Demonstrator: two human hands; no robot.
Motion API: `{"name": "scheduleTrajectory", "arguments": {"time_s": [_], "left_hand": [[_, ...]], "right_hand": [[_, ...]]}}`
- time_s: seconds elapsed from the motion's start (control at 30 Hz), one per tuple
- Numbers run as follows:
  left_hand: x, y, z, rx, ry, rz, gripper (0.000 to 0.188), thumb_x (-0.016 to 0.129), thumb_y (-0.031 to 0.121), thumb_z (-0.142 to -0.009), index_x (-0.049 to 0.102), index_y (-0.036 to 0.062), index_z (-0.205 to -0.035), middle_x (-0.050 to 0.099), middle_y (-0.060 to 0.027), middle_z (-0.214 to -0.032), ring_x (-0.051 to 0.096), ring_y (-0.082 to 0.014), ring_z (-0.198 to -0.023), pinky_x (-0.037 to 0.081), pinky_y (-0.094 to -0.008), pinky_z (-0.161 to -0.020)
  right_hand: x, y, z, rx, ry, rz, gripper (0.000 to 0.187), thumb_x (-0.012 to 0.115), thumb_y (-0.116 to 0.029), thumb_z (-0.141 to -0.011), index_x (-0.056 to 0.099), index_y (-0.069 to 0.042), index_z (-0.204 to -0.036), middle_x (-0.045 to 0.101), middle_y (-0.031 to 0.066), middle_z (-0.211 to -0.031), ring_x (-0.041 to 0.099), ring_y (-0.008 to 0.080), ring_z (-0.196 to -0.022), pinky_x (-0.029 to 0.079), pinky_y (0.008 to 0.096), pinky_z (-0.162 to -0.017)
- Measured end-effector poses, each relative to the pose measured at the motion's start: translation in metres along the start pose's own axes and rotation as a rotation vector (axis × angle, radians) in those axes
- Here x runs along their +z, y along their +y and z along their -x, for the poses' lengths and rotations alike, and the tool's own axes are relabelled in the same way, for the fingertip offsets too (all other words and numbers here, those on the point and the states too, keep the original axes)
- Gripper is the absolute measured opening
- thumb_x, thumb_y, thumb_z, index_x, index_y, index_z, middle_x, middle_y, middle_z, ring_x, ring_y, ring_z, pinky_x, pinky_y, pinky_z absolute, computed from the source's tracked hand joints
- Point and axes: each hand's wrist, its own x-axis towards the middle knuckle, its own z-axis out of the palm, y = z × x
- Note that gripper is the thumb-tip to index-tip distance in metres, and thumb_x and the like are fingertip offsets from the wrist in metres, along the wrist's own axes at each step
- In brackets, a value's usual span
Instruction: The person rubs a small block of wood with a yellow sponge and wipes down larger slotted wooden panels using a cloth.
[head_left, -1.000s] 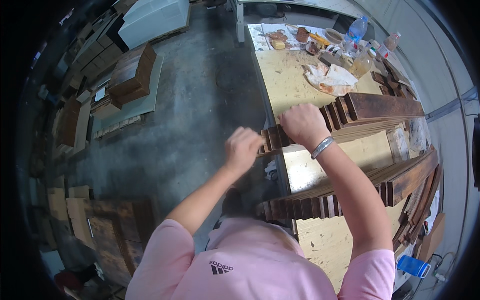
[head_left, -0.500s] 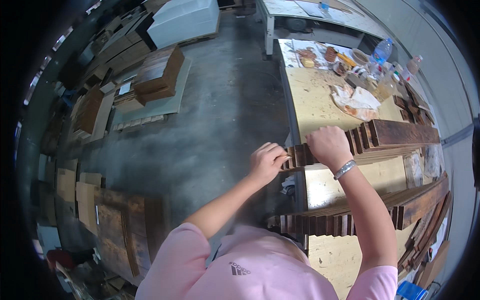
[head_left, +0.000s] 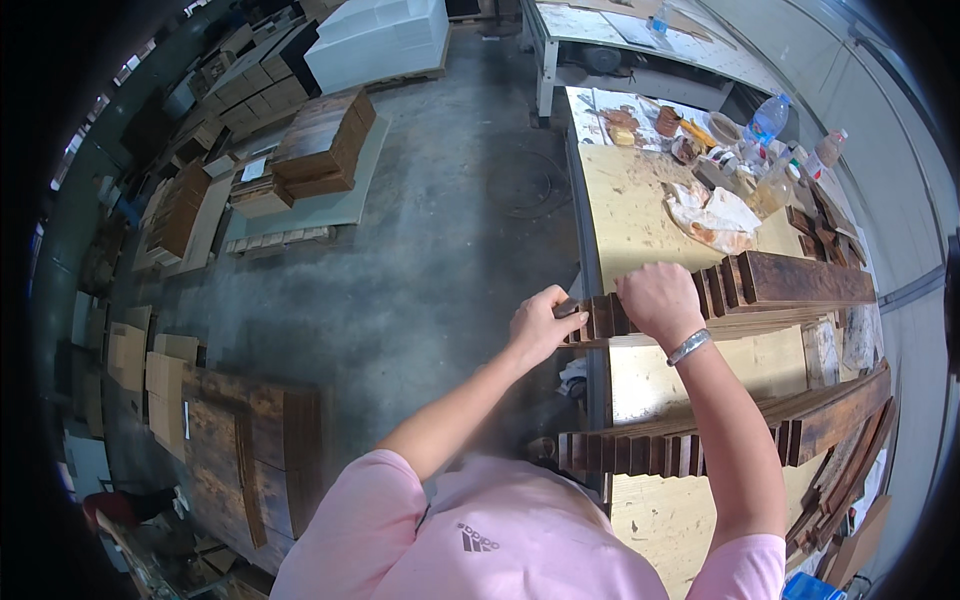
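Note:
A row of dark brown wooden boards (head_left: 810, 280) stands on edge across the pale tabletop, their ends stepped toward the left. At the row's left end my left hand (head_left: 543, 324) is closed, thumb and fingers pinching the end of a dark board (head_left: 568, 308). My right hand (head_left: 660, 303), with a silver bracelet at the wrist, is a fist over the top of the same row, just right of my left hand. What its curled fingers hold, if anything, is hidden. Nearer to me lies a second stepped row of dark boards (head_left: 690, 447), under my right forearm.
The worktable (head_left: 640, 200) carries a stained cloth (head_left: 712, 215), a blue-tinted bottle (head_left: 768, 120) and several jars toward its far end. Loose dark strips (head_left: 835, 490) lie along the right edge. Stacked wooden panels (head_left: 225, 440) and cartons (head_left: 128, 355) stand on the floor at left.
The view has shifted slightly. My left thumb now reaches further over the board end, where a dark piece shows between thumb and fingers. My right fist stays over the row.

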Motion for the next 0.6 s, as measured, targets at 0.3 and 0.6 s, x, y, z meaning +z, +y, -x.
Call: {"name": "scheduleTrajectory", "arguments": {"time_s": [0.3, 0.6], "left_hand": [[0.005, -0.008, -0.014, 0.044, 0.096, 0.023, 0.026, 0.075, 0.030, -0.085, 0.066, 0.0058, -0.088, 0.070, -0.0091, -0.078, 0.066, -0.0244, -0.070, 0.048, -0.0379, -0.066], [-0.007, -0.015, 0.032, 0.357, 0.205, -0.114, 0.010, 0.068, 0.012, -0.091, 0.065, 0.0022, -0.088, 0.061, -0.0095, -0.078, 0.061, -0.0229, -0.069, 0.047, -0.0333, -0.064]], "right_hand": [[-0.008, -0.005, 0.000, 0.007, -0.038, 0.037, 0.025, 0.059, -0.020, -0.086, 0.076, -0.013, -0.069, 0.071, 0.0104, -0.069, 0.072, 0.0269, -0.067, 0.055, 0.0394, -0.060], [-0.001, -0.002, 0.000, -0.003, 0.042, -0.008, 0.037, 0.056, -0.026, -0.091, 0.071, -0.009, -0.062, 0.068, 0.0145, -0.064, 0.070, 0.0313, -0.063, 0.055, 0.0422, -0.060]]}}
